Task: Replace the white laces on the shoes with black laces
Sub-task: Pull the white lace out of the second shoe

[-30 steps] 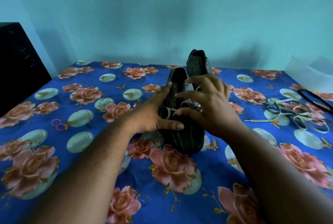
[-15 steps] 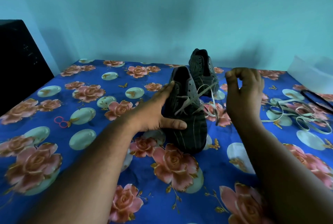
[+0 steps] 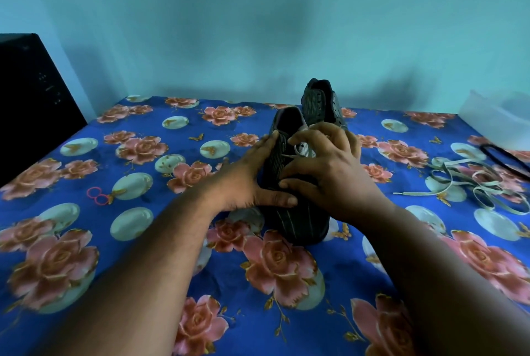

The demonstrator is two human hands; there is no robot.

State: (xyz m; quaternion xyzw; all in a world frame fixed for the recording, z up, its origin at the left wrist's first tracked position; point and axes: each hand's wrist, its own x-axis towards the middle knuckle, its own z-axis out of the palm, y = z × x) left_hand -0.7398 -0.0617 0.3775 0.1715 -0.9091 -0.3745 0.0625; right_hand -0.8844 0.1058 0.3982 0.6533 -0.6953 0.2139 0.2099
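Observation:
Two dark striped shoes stand toe toward me on the flowered blue cloth. My left hand [image 3: 252, 180] holds the near shoe [image 3: 295, 221], fingers along its left side and thumb across the vamp. My right hand [image 3: 329, 172] lies over the eyelet area, its curled fingers pinching the white lace [image 3: 298, 152] still threaded there. The far shoe [image 3: 321, 103] stands just behind, with no lace that I can see. A loose white lace [image 3: 459, 183] lies in loops on the cloth to the right. A black lace [image 3: 504, 160] lies beyond it near the right edge.
A clear plastic container [image 3: 499, 123] sits at the far right against the wall. A black box [image 3: 28, 97] stands at the left edge of the table. Two pink rubber rings [image 3: 97, 195] lie on the cloth to the left.
My right hand, which had pulled a stretch of white lace out to the right, has come back onto the shoe's eyelets. The left hand has stayed on the shoe.

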